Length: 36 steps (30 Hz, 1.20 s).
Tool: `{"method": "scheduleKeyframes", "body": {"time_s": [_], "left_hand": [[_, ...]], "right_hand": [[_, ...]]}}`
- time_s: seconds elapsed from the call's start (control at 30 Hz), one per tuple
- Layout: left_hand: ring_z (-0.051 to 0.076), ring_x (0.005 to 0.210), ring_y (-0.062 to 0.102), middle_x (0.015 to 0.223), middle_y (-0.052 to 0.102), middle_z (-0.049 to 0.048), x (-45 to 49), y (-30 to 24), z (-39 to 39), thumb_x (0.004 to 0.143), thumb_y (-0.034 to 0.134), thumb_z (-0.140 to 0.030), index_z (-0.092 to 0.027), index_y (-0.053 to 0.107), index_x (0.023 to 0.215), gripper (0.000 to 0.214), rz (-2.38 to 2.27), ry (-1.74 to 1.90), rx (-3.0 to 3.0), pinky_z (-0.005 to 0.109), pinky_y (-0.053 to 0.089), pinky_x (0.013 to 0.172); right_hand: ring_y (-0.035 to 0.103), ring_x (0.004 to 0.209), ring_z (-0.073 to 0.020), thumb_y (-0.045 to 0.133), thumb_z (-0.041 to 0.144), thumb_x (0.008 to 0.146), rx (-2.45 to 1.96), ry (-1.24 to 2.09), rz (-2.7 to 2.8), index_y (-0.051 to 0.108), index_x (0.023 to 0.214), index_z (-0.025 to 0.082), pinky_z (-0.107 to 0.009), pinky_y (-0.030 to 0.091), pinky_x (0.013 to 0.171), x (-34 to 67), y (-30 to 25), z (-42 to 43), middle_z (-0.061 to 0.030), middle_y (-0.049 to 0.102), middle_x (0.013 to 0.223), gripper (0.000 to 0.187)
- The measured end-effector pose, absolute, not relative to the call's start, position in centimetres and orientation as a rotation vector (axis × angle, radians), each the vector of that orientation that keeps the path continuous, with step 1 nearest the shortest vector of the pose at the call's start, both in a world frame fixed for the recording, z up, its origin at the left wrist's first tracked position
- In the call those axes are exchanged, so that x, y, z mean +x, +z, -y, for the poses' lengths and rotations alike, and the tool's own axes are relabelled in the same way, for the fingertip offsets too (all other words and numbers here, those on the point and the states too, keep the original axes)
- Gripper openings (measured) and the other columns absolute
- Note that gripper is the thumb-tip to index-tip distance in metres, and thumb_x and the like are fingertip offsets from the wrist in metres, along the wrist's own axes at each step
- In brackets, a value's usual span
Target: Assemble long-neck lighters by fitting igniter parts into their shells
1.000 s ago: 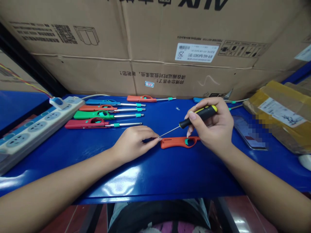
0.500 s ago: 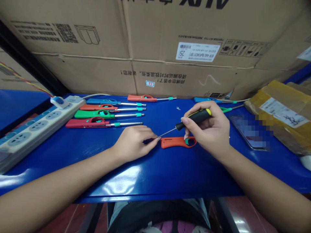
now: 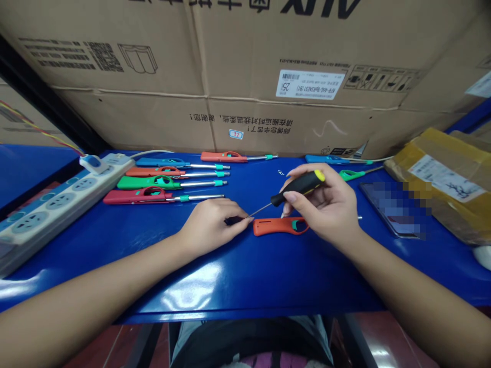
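Note:
My right hand point(image 3: 326, 207) grips a screwdriver point(image 3: 297, 186) with a black and yellow handle, its thin shaft slanting down-left. The tip meets the pinched fingertips of my left hand point(image 3: 213, 222), which rests on the blue table point(image 3: 249, 276); what the fingers pinch is too small to make out. An orange long-nosed lighter point(image 3: 278, 226) lies flat just right of the left fingertips, partly under my right hand.
Several coloured lighters point(image 3: 169, 181) lie in a row at the back left, two more lighters point(image 3: 341, 161) behind my right hand. A white power strip point(image 3: 49, 204) runs along the left. Cardboard boxes point(image 3: 245, 76) wall the back. A phone point(image 3: 391, 207) and a taped parcel point(image 3: 441, 179) sit at right.
My right hand and the screwdriver have shifted a little to the left, the handle dropping flatter. The left hand and the orange lighter have stayed put.

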<state>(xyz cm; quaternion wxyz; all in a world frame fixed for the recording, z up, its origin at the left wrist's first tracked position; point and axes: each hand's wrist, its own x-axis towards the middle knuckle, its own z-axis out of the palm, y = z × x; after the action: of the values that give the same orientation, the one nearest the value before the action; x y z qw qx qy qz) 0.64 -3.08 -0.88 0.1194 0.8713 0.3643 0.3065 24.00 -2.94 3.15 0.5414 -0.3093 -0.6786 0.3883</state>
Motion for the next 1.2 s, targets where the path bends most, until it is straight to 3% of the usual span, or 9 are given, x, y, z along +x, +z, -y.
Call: {"method": "scheduleKeyframes", "body": {"time_s": [0.1, 0.27, 0.4, 0.47, 0.67, 1.2], "left_hand": [[0.016, 0.076, 0.070, 0.084, 0.077, 0.0012, 0.8, -0.9, 3.2, 0.093, 0.066, -0.026, -0.020, 0.077, 0.087, 0.013, -1.038, 0.918, 2.488, 0.028, 0.052, 0.069], [0.016, 0.081, 0.069, 0.088, 0.078, 0.0010, 1.1, -1.0, 3.2, 0.090, 0.072, -0.030, -0.021, 0.077, 0.092, 0.011, -1.041, 0.949, 2.382, 0.029, 0.053, 0.076], [0.023, 0.103, 0.066, 0.111, 0.075, 0.0054, 1.5, -1.5, 3.2, 0.076, 0.084, -0.047, -0.020, 0.071, 0.117, 0.051, -1.085, 0.900, 2.366, 0.038, 0.052, 0.095], [0.025, 0.106, 0.064, 0.115, 0.073, 0.0067, 1.7, -1.8, 3.2, 0.074, 0.084, -0.049, -0.020, 0.069, 0.122, 0.058, -1.080, 0.828, 2.396, 0.042, 0.050, 0.098], [0.023, 0.097, 0.062, 0.105, 0.072, 0.0053, 2.3, -2.3, 3.3, 0.084, 0.077, -0.037, -0.021, 0.074, 0.111, 0.031, -1.020, 0.795, 2.408, 0.041, 0.050, 0.092], [0.021, 0.092, 0.061, 0.100, 0.072, 0.0047, 2.6, -2.3, 3.4, 0.081, 0.080, -0.038, -0.020, 0.074, 0.107, 0.032, -0.999, 0.825, 2.394, 0.040, 0.049, 0.089]], "right_hand": [[0.068, 0.057, -0.0108, 0.073, 0.031, 0.088, -0.702, 0.939, 1.637, 0.058, 0.096, 0.023, -0.023, 0.061, 0.054, 23.8, 3.1, 2.9, 0.0015, 0.067, 0.082, 0.018], [0.068, 0.057, -0.0102, 0.071, 0.033, 0.090, -0.661, 0.930, 1.646, 0.056, 0.099, 0.023, -0.023, 0.061, 0.054, 23.9, 3.1, 3.0, 0.0006, 0.069, 0.085, 0.019], [0.064, 0.051, -0.0093, 0.068, 0.039, 0.092, -0.664, 0.843, 1.611, 0.054, 0.100, 0.025, -0.022, 0.057, 0.045, 24.2, 3.7, 2.9, 0.0009, 0.069, 0.085, 0.021], [0.060, 0.047, -0.0084, 0.066, 0.042, 0.093, -0.687, 0.805, 1.614, 0.052, 0.098, 0.025, -0.020, 0.053, 0.040, 24.4, 4.0, 2.7, 0.0020, 0.068, 0.081, 0.022], [0.054, 0.042, -0.0077, 0.067, 0.043, 0.092, -0.711, 0.842, 1.676, 0.051, 0.095, 0.025, -0.019, 0.047, 0.037, 24.3, 3.7, 2.5, 0.0045, 0.062, 0.072, 0.024], [0.064, 0.058, -0.0113, 0.070, 0.040, 0.091, -0.775, 0.863, 1.742, 0.055, 0.098, 0.024, -0.021, 0.048, 0.042, 24.2, 2.3, 2.5, 0.0003, 0.066, 0.082, 0.023]]}}
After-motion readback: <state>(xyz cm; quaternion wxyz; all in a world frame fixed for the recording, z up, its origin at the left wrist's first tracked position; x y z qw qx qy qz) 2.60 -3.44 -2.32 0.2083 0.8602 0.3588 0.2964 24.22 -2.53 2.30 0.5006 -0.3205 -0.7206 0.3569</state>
